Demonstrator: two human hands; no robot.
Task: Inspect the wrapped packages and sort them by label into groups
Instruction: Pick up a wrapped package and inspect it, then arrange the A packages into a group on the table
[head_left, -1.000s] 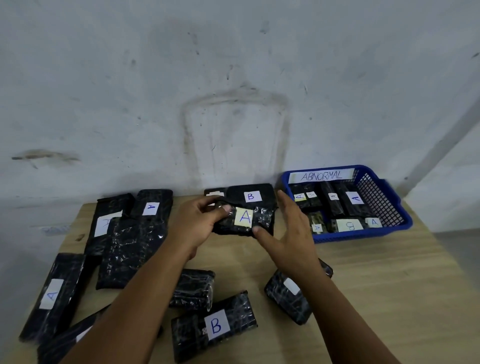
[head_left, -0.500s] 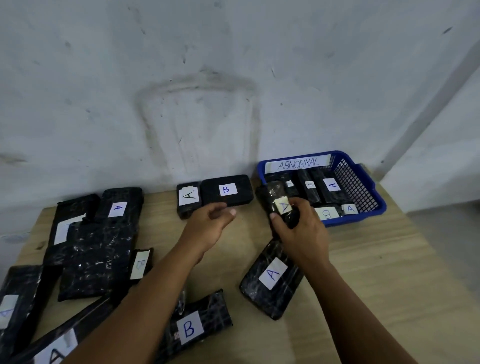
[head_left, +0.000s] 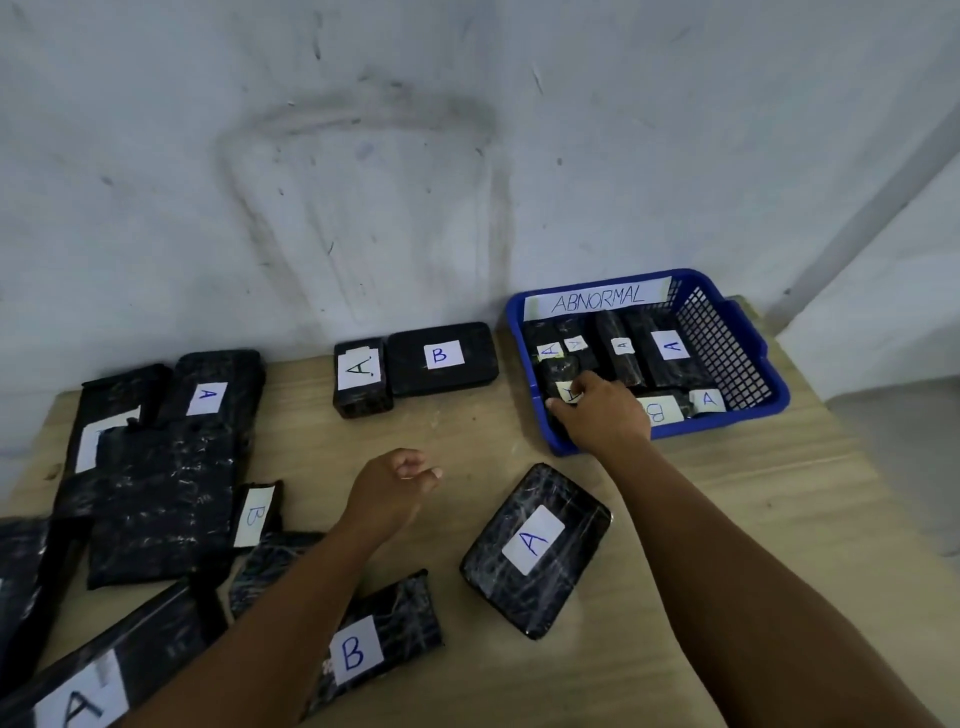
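A light wooden table (head_left: 727, 519) meets a scuffed grey-white wall (head_left: 467, 156). At two o'clock, the right hand (head_left: 602, 415) pinches a black film-wrapped package (head_left: 561, 371) in the blue plastic basket (head_left: 748, 358). The left hand (head_left: 395, 486) hangs loosely curled, holding nothing.

Right hand (head_left: 602, 415) is gripping a black wrapped package (head_left: 563, 379) inside the blue plastic basket (head_left: 748, 358); left hand (head_left: 392, 486) hovers loosely curled over the wooden worktop (head_left: 727, 519).

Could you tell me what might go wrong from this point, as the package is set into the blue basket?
1. The right hand pinches a small A package at the near left corner of the blue basket, which is already crowded; it may end up perched on others and slide.
2. The hand covers part of its label, so a misread is possible.
3. The A package lying near the right forearm could be nudged when the arm pulls back.
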